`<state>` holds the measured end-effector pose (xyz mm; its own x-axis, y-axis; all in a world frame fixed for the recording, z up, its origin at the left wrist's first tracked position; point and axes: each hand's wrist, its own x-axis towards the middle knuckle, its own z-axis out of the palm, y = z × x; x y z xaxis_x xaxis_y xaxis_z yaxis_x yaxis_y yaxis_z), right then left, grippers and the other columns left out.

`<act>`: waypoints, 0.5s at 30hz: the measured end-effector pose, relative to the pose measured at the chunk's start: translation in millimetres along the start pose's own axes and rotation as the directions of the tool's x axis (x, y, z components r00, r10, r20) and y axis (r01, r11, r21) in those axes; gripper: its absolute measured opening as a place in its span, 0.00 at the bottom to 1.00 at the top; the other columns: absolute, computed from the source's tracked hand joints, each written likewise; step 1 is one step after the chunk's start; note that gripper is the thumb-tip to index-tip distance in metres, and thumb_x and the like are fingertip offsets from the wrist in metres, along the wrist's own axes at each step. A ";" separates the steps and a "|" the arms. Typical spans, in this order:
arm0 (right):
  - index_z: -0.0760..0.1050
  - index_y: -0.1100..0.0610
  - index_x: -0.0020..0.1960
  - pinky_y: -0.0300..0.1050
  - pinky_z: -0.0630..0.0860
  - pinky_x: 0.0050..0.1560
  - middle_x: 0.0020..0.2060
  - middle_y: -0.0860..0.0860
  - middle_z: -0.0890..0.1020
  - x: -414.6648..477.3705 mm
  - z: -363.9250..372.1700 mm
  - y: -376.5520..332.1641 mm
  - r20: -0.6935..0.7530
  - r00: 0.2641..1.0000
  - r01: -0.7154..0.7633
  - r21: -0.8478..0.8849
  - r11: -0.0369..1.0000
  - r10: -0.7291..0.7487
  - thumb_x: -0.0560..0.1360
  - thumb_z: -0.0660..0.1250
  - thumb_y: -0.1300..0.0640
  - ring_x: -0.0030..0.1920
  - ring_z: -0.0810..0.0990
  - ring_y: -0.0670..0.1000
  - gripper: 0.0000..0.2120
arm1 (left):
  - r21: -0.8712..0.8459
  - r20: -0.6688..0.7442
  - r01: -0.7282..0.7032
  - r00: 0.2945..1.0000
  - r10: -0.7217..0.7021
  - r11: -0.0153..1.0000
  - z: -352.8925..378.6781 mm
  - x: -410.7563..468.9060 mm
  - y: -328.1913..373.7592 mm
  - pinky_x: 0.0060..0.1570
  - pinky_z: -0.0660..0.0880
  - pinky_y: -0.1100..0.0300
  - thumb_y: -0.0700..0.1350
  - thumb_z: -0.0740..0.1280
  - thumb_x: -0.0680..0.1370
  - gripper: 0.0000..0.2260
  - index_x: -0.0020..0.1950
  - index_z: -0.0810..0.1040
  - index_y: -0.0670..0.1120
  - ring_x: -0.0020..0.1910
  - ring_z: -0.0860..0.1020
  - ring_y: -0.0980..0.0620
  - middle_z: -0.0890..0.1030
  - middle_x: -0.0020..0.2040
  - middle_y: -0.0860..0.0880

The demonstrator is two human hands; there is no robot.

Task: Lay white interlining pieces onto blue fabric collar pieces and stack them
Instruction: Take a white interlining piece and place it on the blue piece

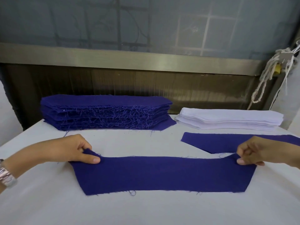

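Observation:
A blue collar piece (pixel 162 173) lies flat across the middle of the white table (pixel 146 208). My left hand (pixel 76 148) pinches its upper left corner between thumb and fingers. At the upper right corner my right hand (pixel 256 153) pinches the cloth the same way. A tall stack of blue collar pieces (pixel 105 111) with frayed threads stands at the back left. The stack of white interlining pieces (pixel 230 119) sits at the back right. A second single blue piece (pixel 219 142) lies flat in front of the white stack, partly behind my right hand.
A dark panel and a metal rail (pixel 129 57) run along the far edge of the table. White cords (pixel 267 75) hang at the back right. A watch is on my left wrist (pixel 6 176). Bare table surface stretches in front of the held piece.

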<state>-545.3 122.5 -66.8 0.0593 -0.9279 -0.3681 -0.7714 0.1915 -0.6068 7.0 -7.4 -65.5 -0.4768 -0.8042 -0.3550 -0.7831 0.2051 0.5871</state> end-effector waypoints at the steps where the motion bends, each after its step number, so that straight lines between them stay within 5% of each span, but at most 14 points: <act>1: 0.83 0.53 0.41 0.35 0.68 0.32 0.33 0.50 0.81 0.8 0.8 0.0 0.002 1.000 0.000 0.003 1.000 0.000 0.61 0.79 0.33 0.32 0.73 0.45 0.24 | 0.038 -0.030 0.002 1.000 0.000 0.999 1.1 0.5 -1.5 0.33 0.65 0.64 0.67 0.73 0.63 0.26 0.42 0.85 0.44 0.31 0.72 0.55 0.79 0.33 0.48; 7: 0.82 0.51 0.40 0.34 0.68 0.30 0.31 0.51 0.79 4.9 1.8 6.4 -0.026 0.999 -0.018 0.026 1.000 0.018 0.60 0.80 0.32 0.30 0.73 0.45 0.24 | 0.284 -0.210 0.033 0.977 0.029 0.958 4.1 1.5 -8.5 0.32 0.61 0.63 0.77 0.67 0.56 0.33 0.29 0.64 0.48 0.26 0.63 0.57 0.66 0.24 0.55; 15: 0.82 0.50 0.43 0.35 0.69 0.30 0.31 0.51 0.79 3.6 2.4 9.2 -0.041 0.998 -0.047 0.025 0.999 0.048 0.59 0.79 0.30 0.30 0.73 0.44 0.26 | 0.325 -0.266 0.057 0.963 0.033 0.944 3.1 2.4 -18.0 0.35 0.65 0.62 0.81 0.64 0.53 0.32 0.28 0.67 0.52 0.26 0.67 0.59 0.71 0.23 0.57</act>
<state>-550.6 121.7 -75.4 -0.0038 -0.9300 -0.3675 -0.7570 0.2428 -0.6066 18.7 -11.4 -79.2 -0.3790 -0.9164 -0.1287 -0.8963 0.3289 0.2976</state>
